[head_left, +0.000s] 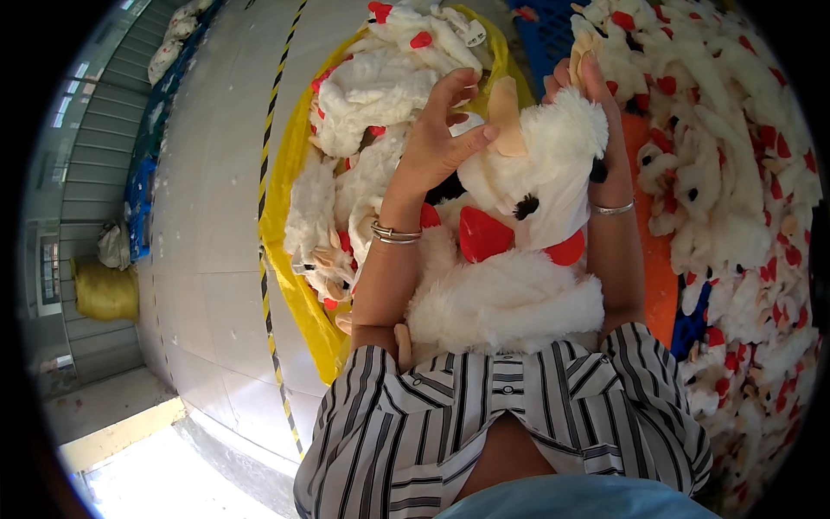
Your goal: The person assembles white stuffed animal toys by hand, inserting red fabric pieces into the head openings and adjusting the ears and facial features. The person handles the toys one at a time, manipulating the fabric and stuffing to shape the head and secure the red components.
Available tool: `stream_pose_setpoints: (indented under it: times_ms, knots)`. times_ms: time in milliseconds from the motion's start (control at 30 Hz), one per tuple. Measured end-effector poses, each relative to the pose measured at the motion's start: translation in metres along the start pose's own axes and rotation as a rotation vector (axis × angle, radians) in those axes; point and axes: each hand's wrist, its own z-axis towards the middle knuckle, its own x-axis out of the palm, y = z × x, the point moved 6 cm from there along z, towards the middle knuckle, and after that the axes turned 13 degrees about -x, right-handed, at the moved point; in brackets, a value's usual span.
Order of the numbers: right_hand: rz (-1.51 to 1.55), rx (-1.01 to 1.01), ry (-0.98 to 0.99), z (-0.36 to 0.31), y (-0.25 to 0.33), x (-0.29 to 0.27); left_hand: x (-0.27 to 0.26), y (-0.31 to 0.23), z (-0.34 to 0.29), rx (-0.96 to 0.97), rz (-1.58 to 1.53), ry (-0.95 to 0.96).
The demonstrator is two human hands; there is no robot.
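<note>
A white plush animal skin lies limp in front of my chest, with black tufts, red felt pieces and beige ears. My right hand grips one upright beige ear of it, fingers along the back. My left hand is beside the other beige ear, its fingers curled but spread apart. Its thumb tip comes up to that ear's edge; whether it touches, I cannot tell. A red felt piece hangs below the head, above the furry white body near my striped shirt.
A yellow sack holding white plush skins stands to the left. At the right lies a large heap of similar skins, by an orange surface and a blue crate. Striped tape marks the grey floor.
</note>
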Motion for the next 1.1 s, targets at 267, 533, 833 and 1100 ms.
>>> stream_pose_setpoints:
  times_ms: [267, 533, 833, 1100]
  knots:
    - [-0.489, -0.011, -0.201, -0.006, -0.005, 0.007, 0.012, 0.045, -0.006, -0.367, -0.322, -0.063]
    - [-0.198, -0.325, -0.543, -0.002, -0.021, -0.104, -0.063, 0.009, -0.014, -0.131, -0.692, -0.576]
    - [-0.127, -0.338, -0.117, 0.000, 0.009, -0.060, -0.114, 0.006, -0.015, 0.017, -0.102, -0.788]
    - [-0.395, -0.363, 0.301, 0.012, 0.022, 0.022, 0.009, 0.000, -0.004, 0.064, 0.772, -0.079]
